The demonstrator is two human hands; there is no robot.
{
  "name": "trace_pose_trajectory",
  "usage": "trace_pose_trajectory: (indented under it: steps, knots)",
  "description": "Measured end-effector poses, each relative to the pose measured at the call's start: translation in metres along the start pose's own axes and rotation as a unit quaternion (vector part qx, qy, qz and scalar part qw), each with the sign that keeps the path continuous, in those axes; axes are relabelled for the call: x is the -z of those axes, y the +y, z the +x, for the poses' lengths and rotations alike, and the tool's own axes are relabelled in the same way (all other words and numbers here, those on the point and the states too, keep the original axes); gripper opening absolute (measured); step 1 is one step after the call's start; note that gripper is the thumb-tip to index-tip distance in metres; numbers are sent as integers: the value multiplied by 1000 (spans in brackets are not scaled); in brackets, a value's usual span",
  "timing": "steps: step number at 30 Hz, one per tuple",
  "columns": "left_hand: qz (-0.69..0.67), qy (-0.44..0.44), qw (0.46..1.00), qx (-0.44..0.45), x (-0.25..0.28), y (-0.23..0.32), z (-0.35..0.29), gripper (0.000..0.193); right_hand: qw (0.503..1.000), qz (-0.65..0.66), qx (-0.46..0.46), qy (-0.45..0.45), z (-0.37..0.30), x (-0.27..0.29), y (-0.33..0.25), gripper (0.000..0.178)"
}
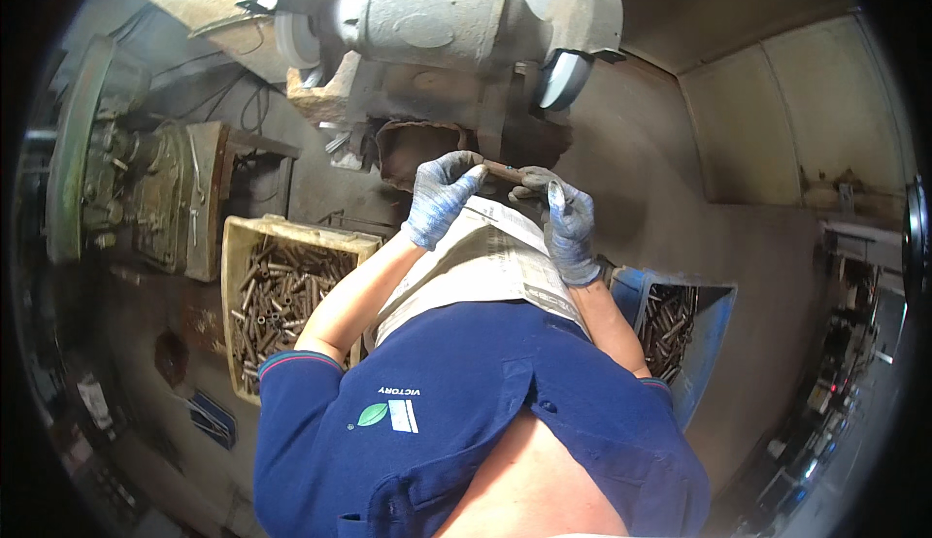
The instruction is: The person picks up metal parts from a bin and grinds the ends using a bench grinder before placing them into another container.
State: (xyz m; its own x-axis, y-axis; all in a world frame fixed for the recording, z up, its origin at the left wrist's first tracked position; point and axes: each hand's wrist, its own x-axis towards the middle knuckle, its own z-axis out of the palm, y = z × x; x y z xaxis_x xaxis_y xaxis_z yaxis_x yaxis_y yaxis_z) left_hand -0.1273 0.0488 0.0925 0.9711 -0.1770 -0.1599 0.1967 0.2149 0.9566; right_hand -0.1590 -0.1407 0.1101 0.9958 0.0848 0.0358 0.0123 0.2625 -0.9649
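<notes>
Between my two gloved hands I hold a short, brownish metal rod [500, 169], lying nearly level. My left hand [445, 198] pinches its left end with thumb and fingers. At the other end, my right hand [566, 219] is closed around the rod, its fingertips partly hidden. Just beyond the hands stands a grey double-ended bench grinder [432, 25]. Its right grinding wheel [566, 80] is above and beyond my right hand. A pale cloth [476, 271] covers my lap below the hands.
At my left sits a yellowish crate [233, 290] full of short metal rods or tubes. A blue bin [714, 344] with similar pieces stands at my right. Farther left is a green machine [155, 184]. A pale metal cabinet [796, 111] stands at the far right.
</notes>
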Motion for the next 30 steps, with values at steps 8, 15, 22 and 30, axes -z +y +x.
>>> trace_pose_trajectory:
  steps: [8, 15, 22, 30]
  knots:
    - [-78, -5, 996, 48, -7, 3, 25, 12, 950, -275, 104, 109, -6, -1, 0, 21]
    - [-111, -45, 991, 53, -12, -7, 44, 10, 930, -315, 130, 138, 7, 4, 11, 23]
    - [76, -24, 997, -12, -20, -6, 69, 13, 956, -236, 110, 134, 29, 32, 25, 18]
    - [-100, -36, 993, 52, -38, -31, 106, 10, 965, -200, 112, 128, 52, 74, 48, 19]
